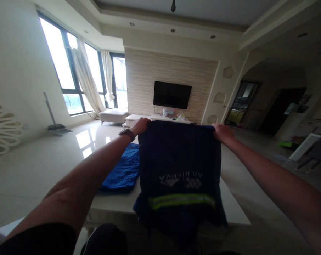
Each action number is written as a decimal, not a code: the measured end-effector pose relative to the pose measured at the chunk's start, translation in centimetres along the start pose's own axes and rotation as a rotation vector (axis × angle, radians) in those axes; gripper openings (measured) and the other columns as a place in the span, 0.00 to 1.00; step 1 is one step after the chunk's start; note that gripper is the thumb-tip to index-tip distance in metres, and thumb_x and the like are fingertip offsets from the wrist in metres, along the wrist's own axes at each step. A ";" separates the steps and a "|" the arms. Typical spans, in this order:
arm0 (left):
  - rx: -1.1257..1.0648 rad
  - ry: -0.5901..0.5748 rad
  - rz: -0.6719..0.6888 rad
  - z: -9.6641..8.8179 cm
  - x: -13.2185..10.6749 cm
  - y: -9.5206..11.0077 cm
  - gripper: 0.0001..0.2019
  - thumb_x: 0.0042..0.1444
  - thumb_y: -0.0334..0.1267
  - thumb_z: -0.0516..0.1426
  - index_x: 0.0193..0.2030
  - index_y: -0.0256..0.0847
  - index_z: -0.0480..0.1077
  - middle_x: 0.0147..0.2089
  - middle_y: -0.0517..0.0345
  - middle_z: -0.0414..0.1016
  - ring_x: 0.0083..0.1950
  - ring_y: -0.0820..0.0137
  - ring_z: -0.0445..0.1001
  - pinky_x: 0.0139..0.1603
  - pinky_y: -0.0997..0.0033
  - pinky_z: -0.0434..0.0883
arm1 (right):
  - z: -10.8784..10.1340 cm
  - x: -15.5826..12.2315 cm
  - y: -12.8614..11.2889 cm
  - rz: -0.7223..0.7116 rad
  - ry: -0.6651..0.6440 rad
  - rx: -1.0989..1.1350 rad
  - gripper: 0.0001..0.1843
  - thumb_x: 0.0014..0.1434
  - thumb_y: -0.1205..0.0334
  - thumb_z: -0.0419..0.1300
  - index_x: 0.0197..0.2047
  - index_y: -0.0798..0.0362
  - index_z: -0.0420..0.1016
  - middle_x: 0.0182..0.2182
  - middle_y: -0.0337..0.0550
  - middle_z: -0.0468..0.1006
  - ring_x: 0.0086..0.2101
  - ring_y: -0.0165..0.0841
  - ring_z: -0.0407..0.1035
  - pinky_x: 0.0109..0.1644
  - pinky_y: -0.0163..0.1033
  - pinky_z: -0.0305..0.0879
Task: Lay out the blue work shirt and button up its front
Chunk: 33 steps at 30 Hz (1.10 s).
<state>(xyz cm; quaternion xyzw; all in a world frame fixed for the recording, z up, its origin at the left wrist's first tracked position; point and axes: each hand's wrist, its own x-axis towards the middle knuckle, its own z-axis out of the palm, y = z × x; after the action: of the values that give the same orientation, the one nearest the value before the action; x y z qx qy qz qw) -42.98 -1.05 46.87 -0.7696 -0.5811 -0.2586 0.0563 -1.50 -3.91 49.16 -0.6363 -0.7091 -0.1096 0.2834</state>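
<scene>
Navy work garment with a lime reflective stripe (179, 166) is hanging just below both hands, the left hand (139, 126) and right hand (223, 132) pinching its top corners with arms spread wide. Risk here: if either pinch is slipping, that limp fabric is dropping onto the white table (232, 202) beside the crumpled bright blue cloth (122, 170).

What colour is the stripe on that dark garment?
The stripe on the navy garment is yellow-green, best seen in the head view.
</scene>
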 end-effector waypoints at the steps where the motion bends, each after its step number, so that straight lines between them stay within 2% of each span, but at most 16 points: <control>1: 0.050 0.181 -0.010 -1.7 2.1 0.2 0.14 0.62 0.26 0.52 0.47 0.36 0.77 0.44 0.52 0.78 0.46 0.67 0.75 0.51 0.65 0.71 | -1.4 2.1 -0.9 -0.026 0.207 0.000 0.10 0.60 0.71 0.52 0.39 0.59 0.75 0.39 0.54 0.75 0.45 0.40 0.70 0.53 0.45 0.60; 3: 0.042 0.499 0.013 -5.2 5.0 0.7 0.16 0.67 0.29 0.48 0.54 0.33 0.74 0.50 0.50 0.75 0.53 0.66 0.74 0.57 0.60 0.69 | -4.4 4.7 -1.9 0.000 0.409 -0.002 0.14 0.63 0.73 0.47 0.45 0.64 0.72 0.46 0.60 0.71 0.51 0.42 0.66 0.55 0.48 0.56; 4: 0.017 0.643 0.035 -6.6 5.9 1.0 0.18 0.70 0.30 0.45 0.57 0.30 0.72 0.52 0.50 0.73 0.57 0.66 0.72 0.60 0.59 0.67 | -5.7 5.2 -2.0 -0.018 0.496 -0.001 0.15 0.63 0.74 0.46 0.47 0.63 0.71 0.48 0.61 0.70 0.52 0.42 0.63 0.56 0.48 0.55; 6: -0.018 0.825 0.096 -8.1 6.2 1.5 0.20 0.73 0.33 0.42 0.61 0.27 0.68 0.54 0.52 0.69 0.60 0.68 0.68 0.64 0.60 0.64 | -7.2 4.9 -1.3 -0.117 0.665 0.012 0.13 0.63 0.74 0.48 0.47 0.59 0.71 0.47 0.60 0.70 0.51 0.42 0.62 0.57 0.48 0.56; 8: -0.003 0.861 0.148 -7.4 4.8 1.5 0.19 0.72 0.32 0.45 0.64 0.29 0.66 0.54 0.53 0.68 0.60 0.67 0.65 0.66 0.59 0.61 | -6.7 2.8 0.4 -0.146 0.722 0.020 0.11 0.63 0.74 0.49 0.43 0.56 0.71 0.44 0.58 0.71 0.50 0.43 0.63 0.57 0.49 0.57; 10: 0.034 0.803 0.194 -4.2 2.0 1.1 0.21 0.68 0.29 0.49 0.66 0.35 0.66 0.52 0.53 0.70 0.60 0.65 0.65 0.66 0.56 0.60 | -4.3 -0.6 2.5 -0.141 0.586 0.009 0.12 0.63 0.71 0.49 0.44 0.52 0.71 0.46 0.57 0.71 0.52 0.44 0.61 0.60 0.49 0.56; 13: 0.072 0.557 0.266 3.9 -4.6 0.0 0.25 0.63 0.27 0.51 0.66 0.44 0.68 0.52 0.51 0.73 0.57 0.61 0.68 0.64 0.55 0.62 | 2.3 -7.3 5.8 -0.029 0.349 0.044 0.18 0.55 0.75 0.47 0.46 0.56 0.72 0.49 0.58 0.71 0.55 0.45 0.60 0.63 0.51 0.57; 15: 0.067 0.328 0.243 10.4 -9.7 -0.8 0.28 0.61 0.26 0.50 0.67 0.47 0.69 0.53 0.49 0.74 0.57 0.59 0.69 0.63 0.56 0.63 | 7.9 -12.4 7.6 -0.033 0.223 0.050 0.23 0.49 0.77 0.47 0.44 0.56 0.75 0.46 0.56 0.74 0.54 0.43 0.64 0.63 0.46 0.60; 17: 0.030 0.082 0.198 17.0 -14.9 -1.5 0.29 0.60 0.25 0.48 0.66 0.48 0.70 0.55 0.48 0.75 0.57 0.60 0.71 0.63 0.57 0.63 | 13.6 -17.4 9.2 -0.007 0.052 0.049 0.27 0.48 0.77 0.46 0.46 0.56 0.77 0.47 0.53 0.76 0.55 0.40 0.66 0.65 0.43 0.61; 19: -0.007 -0.122 0.134 23.0 -19.7 -2.1 0.30 0.61 0.24 0.46 0.64 0.51 0.72 0.57 0.49 0.75 0.59 0.62 0.71 0.64 0.58 0.63 | 18.8 -22.1 10.6 0.144 -0.384 -0.064 0.34 0.51 0.76 0.45 0.57 0.53 0.75 0.60 0.49 0.71 0.65 0.37 0.58 0.72 0.41 0.51; 22: -0.029 -0.431 0.036 30.0 -25.4 -2.5 0.30 0.61 0.25 0.46 0.64 0.54 0.71 0.58 0.52 0.75 0.62 0.63 0.70 0.65 0.58 0.64 | 24.4 -28.0 12.2 0.233 -0.666 -0.102 0.35 0.48 0.72 0.51 0.59 0.49 0.77 0.61 0.48 0.72 0.66 0.42 0.59 0.72 0.45 0.53; 24: -0.010 -0.641 -0.063 33.1 -27.9 -2.5 0.31 0.59 0.29 0.51 0.68 0.56 0.66 0.67 0.51 0.69 0.69 0.60 0.65 0.66 0.52 0.64 | 26.9 -30.9 12.7 0.296 -0.808 -0.133 0.38 0.44 0.70 0.55 0.61 0.43 0.76 0.65 0.47 0.69 0.67 0.48 0.59 0.68 0.53 0.58; 26: 0.001 -0.741 -0.128 34.9 -29.1 -2.5 0.34 0.57 0.35 0.55 0.72 0.55 0.59 0.74 0.48 0.58 0.75 0.55 0.56 0.68 0.44 0.63 | 28.9 -32.8 12.8 0.339 -0.919 -0.160 0.43 0.43 0.68 0.57 0.65 0.41 0.71 0.69 0.46 0.62 0.69 0.51 0.55 0.66 0.58 0.60; 28: 0.008 -0.767 -0.140 35.7 -29.4 -2.5 0.37 0.55 0.39 0.57 0.74 0.54 0.57 0.77 0.47 0.53 0.77 0.52 0.53 0.67 0.39 0.63 | 30.8 -33.8 12.5 0.357 -0.988 -0.182 0.47 0.45 0.67 0.58 0.71 0.44 0.63 0.73 0.48 0.53 0.71 0.52 0.48 0.68 0.58 0.57; 31: 0.028 -0.787 -0.129 35.9 -29.0 -2.6 0.38 0.53 0.37 0.58 0.73 0.55 0.58 0.75 0.46 0.56 0.74 0.51 0.58 0.63 0.41 0.69 | 33.2 -34.2 11.8 0.375 -1.030 -0.211 0.49 0.51 0.64 0.57 0.76 0.53 0.51 0.75 0.57 0.43 0.73 0.54 0.40 0.70 0.58 0.52; 33: 0.034 -0.798 -0.136 36.0 -28.8 -2.6 0.39 0.53 0.36 0.57 0.74 0.55 0.57 0.76 0.47 0.55 0.74 0.51 0.58 0.63 0.41 0.70 | 34.1 -34.1 11.5 0.384 -1.035 -0.226 0.48 0.55 0.62 0.55 0.77 0.58 0.45 0.75 0.62 0.39 0.73 0.56 0.37 0.71 0.60 0.49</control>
<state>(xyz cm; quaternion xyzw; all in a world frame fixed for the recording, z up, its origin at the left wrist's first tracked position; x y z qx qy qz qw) -38.89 -11.25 1.98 -0.7683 -0.6111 0.0671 -0.1782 1.68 -13.03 0.51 -0.7512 -0.6109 0.1950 -0.1566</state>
